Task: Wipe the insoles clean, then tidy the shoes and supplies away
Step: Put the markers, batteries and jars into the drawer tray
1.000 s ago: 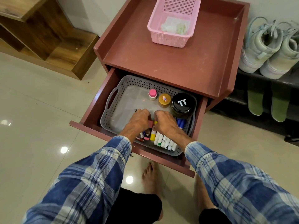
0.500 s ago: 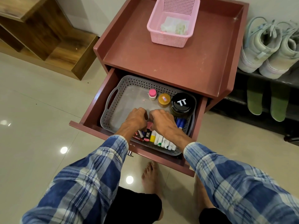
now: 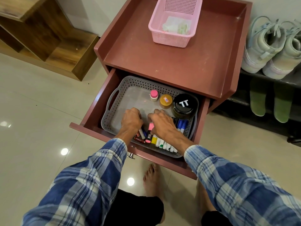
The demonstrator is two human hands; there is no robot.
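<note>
Grey tray [image 3: 135,100] in the open drawer [image 3: 97,108], our hands inside.
Left hand [image 3: 132,121] and right hand [image 3: 162,123] curl over batteries [image 3: 139,139] and markers [image 3: 164,144]; each grip's state we cannot tell. Shoes [image 3: 263,44] stand on the rack [image 3: 244,74], insoles [image 3: 258,101] under them.

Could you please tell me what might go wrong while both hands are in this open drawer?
The right hand works near the black round jar and small pink-capped bottle; a sweep could topple the upright bottle. The dark red wooden drawer hangs far out above a bare foot; leaning on it might tip it down.
</note>
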